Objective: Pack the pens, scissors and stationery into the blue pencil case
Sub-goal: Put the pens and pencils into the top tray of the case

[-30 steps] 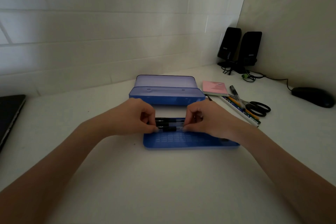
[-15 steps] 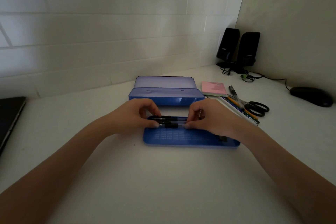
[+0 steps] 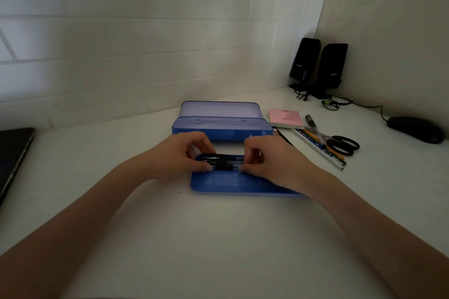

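While both my hands pinch pens (image 3: 222, 162) crosswise over blue tray (image 3: 233, 183), left hand (image 3: 181, 156) grips cap ends, right hand (image 3: 273, 159) barrel ends; scissors (image 3: 341, 144) lie rightward, nearer right hand.

The tray (image 3: 243, 183) is lying on the bench (image 3: 218, 238) just before me, pens (image 3: 222, 161) lying along its far edge between my left hand (image 3: 181, 154) and right hand (image 3: 274, 161). The case (image 3: 222, 126) is sitting behind the tray. Notepad (image 3: 286, 118), pencils (image 3: 318, 147) and scissors (image 3: 342, 144) are lying to its right.
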{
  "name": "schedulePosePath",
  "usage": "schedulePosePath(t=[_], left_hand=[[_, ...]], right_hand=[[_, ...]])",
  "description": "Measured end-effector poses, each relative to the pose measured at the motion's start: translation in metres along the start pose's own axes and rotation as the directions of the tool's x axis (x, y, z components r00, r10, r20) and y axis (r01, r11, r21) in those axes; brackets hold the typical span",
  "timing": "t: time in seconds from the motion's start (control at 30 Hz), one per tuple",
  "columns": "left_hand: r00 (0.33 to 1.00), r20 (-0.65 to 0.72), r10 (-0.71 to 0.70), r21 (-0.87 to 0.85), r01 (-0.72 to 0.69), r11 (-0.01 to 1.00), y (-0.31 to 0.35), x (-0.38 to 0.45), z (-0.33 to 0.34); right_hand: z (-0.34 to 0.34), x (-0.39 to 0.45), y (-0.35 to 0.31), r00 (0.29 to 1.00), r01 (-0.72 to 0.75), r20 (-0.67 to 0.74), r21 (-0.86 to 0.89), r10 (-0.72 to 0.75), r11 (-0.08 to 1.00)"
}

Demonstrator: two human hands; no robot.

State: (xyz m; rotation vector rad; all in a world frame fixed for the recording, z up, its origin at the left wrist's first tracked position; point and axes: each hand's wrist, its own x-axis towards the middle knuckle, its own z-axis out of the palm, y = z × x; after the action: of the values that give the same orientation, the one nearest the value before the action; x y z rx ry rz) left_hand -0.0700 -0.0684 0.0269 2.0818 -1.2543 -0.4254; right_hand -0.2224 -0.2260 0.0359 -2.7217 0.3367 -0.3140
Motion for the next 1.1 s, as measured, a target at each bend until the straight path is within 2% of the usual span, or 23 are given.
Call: schedulePosePath(t=[0.1, 0.17, 0.23, 0.3, 0.37, 0.43, 0.5, 0.67, 0.8, 0.93, 1.1], left_hand=[[1.000, -0.027, 0.015, 0.009, -0.015, 1.000, -0.001, 0.000, 0.000], [0.999, -0.027, 0.017, 0.020, -0.017, 1.000, -0.001, 0.000, 0.000], [1.000, -0.015, 0.013, 0.030, -0.012, 0.999, -0.002, -0.001, 0.000], [1.000, -0.015, 0.015, 0.031, -0.014, 0.999, -0.001, 0.000, 0.001], [0.999, -0.033, 0.028, 0.031, -0.027, 0.999, 0.000, -0.001, 0.004], [0.998, -0.045, 0.038, 0.042, -0.036, 0.998, 0.001, -0.001, 0.005], [0.998, -0.053, 0.041, 0.047, -0.038, 0.998, 0.001, -0.001, 0.006], [0.997, -0.044, 0.070, 0.144, -0.063, 0.988, -0.001, -0.002, 0.011], [0.987, -0.009, 0.161, 0.257, -0.154, 0.954, -0.001, -0.004, 0.015], [0.970, 0.012, 0.243, 0.207, -0.240, 0.949, 0.000, -0.002, 0.022], [0.960, -0.048, 0.276, 0.222, -0.259, 0.940, 0.002, -0.001, 0.026]], right_hand=[[-0.014, 0.002, 0.012, 0.996, -0.049, -0.067, 0.048, 0.052, 0.998], [-0.027, 0.007, 0.031, 0.968, -0.105, -0.218, 0.100, 0.125, 0.989], [-0.038, 0.010, 0.057, 0.896, -0.212, -0.386, 0.062, 0.219, 0.975], [-0.045, 0.009, 0.085, 0.809, -0.384, -0.475, 0.020, 0.347, 0.923], [-0.045, 0.006, 0.107, 0.746, -0.544, -0.455, 0.006, 0.487, 0.839], [-0.040, 0.005, 0.118, 0.723, -0.624, -0.378, 0.001, 0.578, 0.781], [-0.035, 0.006, 0.118, 0.730, -0.629, -0.333, 0.013, 0.596, 0.778], [-0.030, 0.009, 0.109, 0.719, -0.635, -0.387, -0.028, 0.577, 0.772], [-0.030, 0.008, 0.109, 0.710, -0.634, -0.431, -0.047, 0.556, 0.772], [-0.035, 0.009, 0.101, 0.665, -0.609, -0.544, 0.001, 0.512, 0.793], [-0.037, 0.016, 0.095, 0.583, -0.548, -0.619, 0.178, 0.526, 0.817]])
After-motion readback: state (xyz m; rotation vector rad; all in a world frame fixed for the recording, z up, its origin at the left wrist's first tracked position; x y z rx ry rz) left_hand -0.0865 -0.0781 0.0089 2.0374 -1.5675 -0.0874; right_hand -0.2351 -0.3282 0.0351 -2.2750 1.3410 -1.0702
